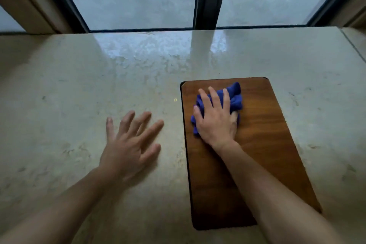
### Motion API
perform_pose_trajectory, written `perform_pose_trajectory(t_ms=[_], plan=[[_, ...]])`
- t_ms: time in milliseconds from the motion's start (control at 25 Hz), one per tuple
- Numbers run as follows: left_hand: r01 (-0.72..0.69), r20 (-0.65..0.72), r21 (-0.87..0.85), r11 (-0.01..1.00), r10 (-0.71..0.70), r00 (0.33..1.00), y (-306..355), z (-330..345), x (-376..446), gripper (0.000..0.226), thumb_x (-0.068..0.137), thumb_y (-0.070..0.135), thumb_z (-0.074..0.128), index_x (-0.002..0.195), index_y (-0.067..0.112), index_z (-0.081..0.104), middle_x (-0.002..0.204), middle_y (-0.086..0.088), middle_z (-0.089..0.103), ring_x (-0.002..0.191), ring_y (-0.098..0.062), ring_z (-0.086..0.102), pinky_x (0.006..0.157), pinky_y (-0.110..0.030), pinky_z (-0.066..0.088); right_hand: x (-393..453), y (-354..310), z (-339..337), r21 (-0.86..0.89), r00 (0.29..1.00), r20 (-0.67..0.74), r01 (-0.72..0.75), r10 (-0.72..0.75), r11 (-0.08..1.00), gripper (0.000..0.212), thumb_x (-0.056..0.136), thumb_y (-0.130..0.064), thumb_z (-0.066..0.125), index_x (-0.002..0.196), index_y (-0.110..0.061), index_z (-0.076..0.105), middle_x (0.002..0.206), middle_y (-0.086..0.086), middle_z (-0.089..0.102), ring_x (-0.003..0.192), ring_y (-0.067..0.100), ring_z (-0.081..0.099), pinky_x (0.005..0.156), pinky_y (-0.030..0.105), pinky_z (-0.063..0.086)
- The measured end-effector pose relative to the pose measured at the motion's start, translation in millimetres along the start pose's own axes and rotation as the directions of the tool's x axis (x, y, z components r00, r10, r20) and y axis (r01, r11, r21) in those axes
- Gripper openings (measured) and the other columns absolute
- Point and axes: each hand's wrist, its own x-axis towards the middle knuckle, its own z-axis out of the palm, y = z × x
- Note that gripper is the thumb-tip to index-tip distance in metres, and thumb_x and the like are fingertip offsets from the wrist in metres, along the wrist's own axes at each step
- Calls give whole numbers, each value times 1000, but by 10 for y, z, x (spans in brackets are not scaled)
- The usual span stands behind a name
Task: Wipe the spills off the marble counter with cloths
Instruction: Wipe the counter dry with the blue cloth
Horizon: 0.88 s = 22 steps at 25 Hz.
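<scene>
text: none legible | labels: none | numbers: none

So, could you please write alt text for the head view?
A person's right hand presses a crumpled blue cloth onto a wooden board lying on a marble counter. The left hand, fingers spread, is empty over the marble beside it.

The right hand (215,119) covers most of the blue cloth (234,98). The right arm hides part of the wood board (265,125). The left hand (128,144) looks blurry. Both arms run off the bottom edge.
</scene>
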Motion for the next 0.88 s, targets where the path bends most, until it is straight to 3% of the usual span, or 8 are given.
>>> perform_pose_trajectory(t_ms=[80, 240, 400, 520, 640, 880], plan=[[-4, 8, 2, 1000, 4, 1000, 6, -16, -4, 62, 95, 69, 21, 154, 51, 16, 164, 5, 23, 152, -31, 15, 109, -79, 10, 817, -103, 12, 35, 999, 46, -20, 18, 999, 54, 101, -52, 30, 152, -38, 26, 163, -8, 19, 152, 26, -1, 104, 66, 29], [-17, -32, 12, 1000, 18, 999, -9, -3, -4, 64, 92, 67, 35, 152, 47, 27, 163, 6, 29, 150, -31, 24, 107, -80, 16, 2188, -286, 29, 62, 1000, 13, -20, 19, 998, 53, 98, -50, 29, 149, -34, 32, 159, -4, 27, 149, 31, 7, 107, 68, 26], [-24, -44, 3, 1000, 25, 999, -43, -2, 41, 67, 89, 67, 43, 151, 47, 30, 162, 5, 30, 150, -31, 26, 108, -80, 14, 2856, -659, 61, 70, 997, 32, 66, -68, 995, 49, 97, -47, 29, 143, -31, 42, 153, -7, 37, 148, 28, 12, 107, 62, 25], [-22, -38, 8, 1000, 22, 999, -18, -13, 34, 66, 90, 67, 39, 152, 48, 28, 163, 6, 29, 150, -31, 24, 107, -80, 16, 2914, -826, 78, 66, 983, 51, 174, -177, 983, 46, 99, -44, 31, 141, -33, 44, 152, -11, 38, 147, 24, 15, 106, 55, 26], [-11, -19, 12, 1000, 12, 1000, -49, -20, 38, 63, 93, 68, 29, 153, 48, 24, 163, 5, 29, 150, -32, 24, 107, -80, 17, 2663, -791, 56, 64, 957, 104, 265, -270, 962, 48, 100, -49, 31, 147, -42, 38, 159, -17, 28, 151, 20, 7, 108, 55, 27], [11, 6, 14, 1000, -11, 1000, -36, -12, 31, 62, 94, 71, 15, 153, 53, 10, 165, 6, 21, 152, -30, 14, 110, -79, 8, 1307, -585, 26, 45, 929, 137, 340, -343, 939, 50, 102, -52, 28, 152, -45, 28, 163, -18, 19, 153, 17, -1, 109, 57, 28]])
